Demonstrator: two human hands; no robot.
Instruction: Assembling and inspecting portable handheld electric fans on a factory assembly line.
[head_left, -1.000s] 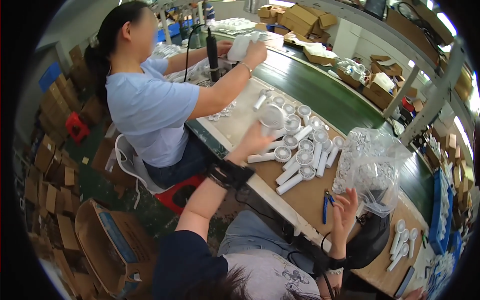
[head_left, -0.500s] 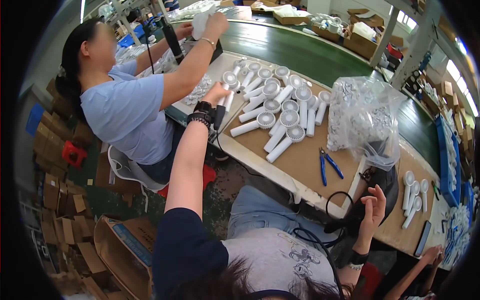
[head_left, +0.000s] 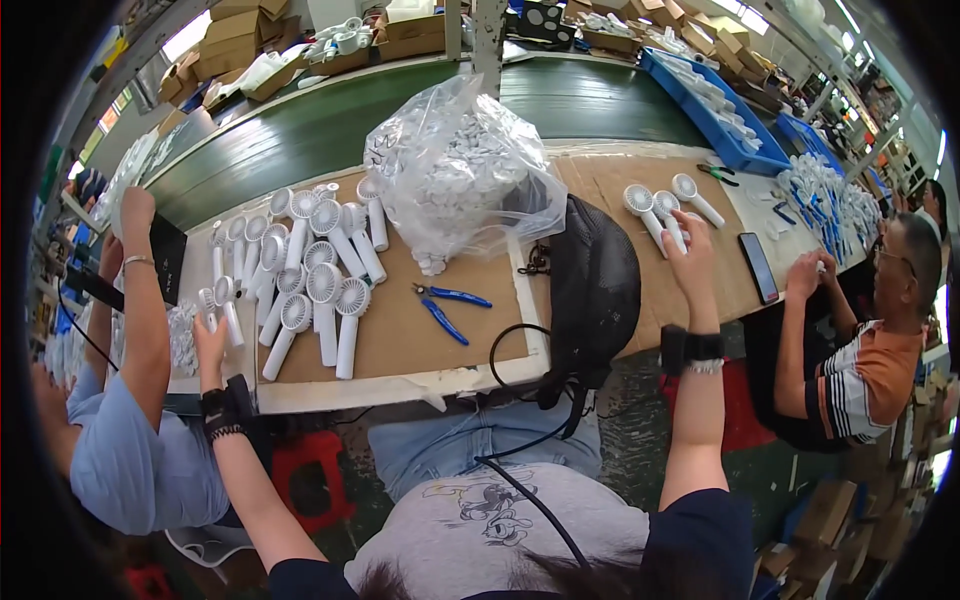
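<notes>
White handheld fans (head_left: 322,290) lie in a crowded pile on the brown board, left of middle. Beside its left side, my left hand (head_left: 210,348) has thumb and fingers apart, close to the handle of a small fan (head_left: 207,298); another fan (head_left: 233,325) lies just to its right. Over on the right-hand board, my right hand (head_left: 693,262) has its fingers around the handle of a white handheld fan (head_left: 665,204). Two similar fans lie to either side of that one, one with its round head (head_left: 638,198) up. My fingers partly cover the held fan's handle.
A clear bag of small white parts (head_left: 450,170) and a black mesh bag (head_left: 597,290) stand between the boards. Blue-handled pliers (head_left: 445,305) and a phone (head_left: 758,268) lie nearby. Co-workers sit left (head_left: 140,440) and right (head_left: 870,350). A green conveyor (head_left: 590,100) runs behind.
My view has swung right. My right hand has gone from hanging free near the black bag to a fan on the right board. My left hand has stayed near the pile's left side, its fingers now apart.
</notes>
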